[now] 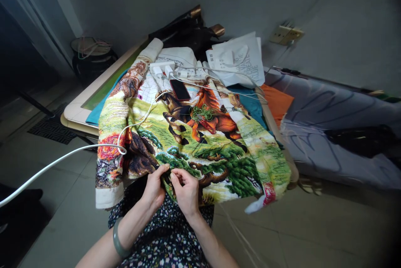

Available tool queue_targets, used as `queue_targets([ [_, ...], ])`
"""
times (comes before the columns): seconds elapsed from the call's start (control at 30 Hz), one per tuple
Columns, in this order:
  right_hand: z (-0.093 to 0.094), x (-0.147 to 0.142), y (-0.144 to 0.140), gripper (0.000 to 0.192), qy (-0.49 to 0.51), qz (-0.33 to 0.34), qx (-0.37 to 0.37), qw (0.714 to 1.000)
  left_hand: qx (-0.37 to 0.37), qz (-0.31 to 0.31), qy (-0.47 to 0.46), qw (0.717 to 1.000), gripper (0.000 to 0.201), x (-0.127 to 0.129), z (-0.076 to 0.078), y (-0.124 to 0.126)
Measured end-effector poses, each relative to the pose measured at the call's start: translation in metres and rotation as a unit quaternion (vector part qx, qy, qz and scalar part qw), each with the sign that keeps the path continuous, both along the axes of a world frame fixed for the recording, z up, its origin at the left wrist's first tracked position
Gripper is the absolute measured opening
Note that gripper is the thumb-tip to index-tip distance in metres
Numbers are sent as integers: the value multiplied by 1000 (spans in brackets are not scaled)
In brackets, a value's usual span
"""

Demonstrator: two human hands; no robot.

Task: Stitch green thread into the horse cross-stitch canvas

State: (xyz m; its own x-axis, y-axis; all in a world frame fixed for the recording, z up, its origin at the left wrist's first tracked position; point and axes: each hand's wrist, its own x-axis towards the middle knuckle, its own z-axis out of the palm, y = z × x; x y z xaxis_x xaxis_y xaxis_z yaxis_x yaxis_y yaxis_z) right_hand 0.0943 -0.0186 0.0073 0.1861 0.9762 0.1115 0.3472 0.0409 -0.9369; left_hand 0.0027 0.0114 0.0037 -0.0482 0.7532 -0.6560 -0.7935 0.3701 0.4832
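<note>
Embroidery cloth [200, 142] with a horse scene hangs from the table [78, 111] down onto your lap, and every other place here is given from that cloth. Your left hand [154, 188] and your right hand [186, 190] meet at its near lower edge, just beside each other. The left one has its fingers curled together over the cloth's hem, gripping it. The right one has thumb and fingertips pinched together on the cloth; whether a needle sits between them is too small to tell. A green bangle [118, 238] circles your left wrist, below the cloth. On the cloth's far part lies a red phone [179, 89], and near the middle a tangle of green thread [200, 113]. A white cable [62, 159] crosses the cloth's left side and runs off toward the left edge of the view. Beyond the cloth's far edge sits a white printed bag [238, 59]
</note>
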Motion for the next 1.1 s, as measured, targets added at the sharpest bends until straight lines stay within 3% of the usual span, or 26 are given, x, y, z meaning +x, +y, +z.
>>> queue_targets([
  [0.57, 2, 9, 5, 19, -51, 28, 56, 997, -16, -14, -11, 1000, 15, 0, 1, 2],
  [1.1, -1, 7, 5, 17, -61, 14, 56, 996, -13, -13, -4, 1000, 15, 0, 2, 2],
])
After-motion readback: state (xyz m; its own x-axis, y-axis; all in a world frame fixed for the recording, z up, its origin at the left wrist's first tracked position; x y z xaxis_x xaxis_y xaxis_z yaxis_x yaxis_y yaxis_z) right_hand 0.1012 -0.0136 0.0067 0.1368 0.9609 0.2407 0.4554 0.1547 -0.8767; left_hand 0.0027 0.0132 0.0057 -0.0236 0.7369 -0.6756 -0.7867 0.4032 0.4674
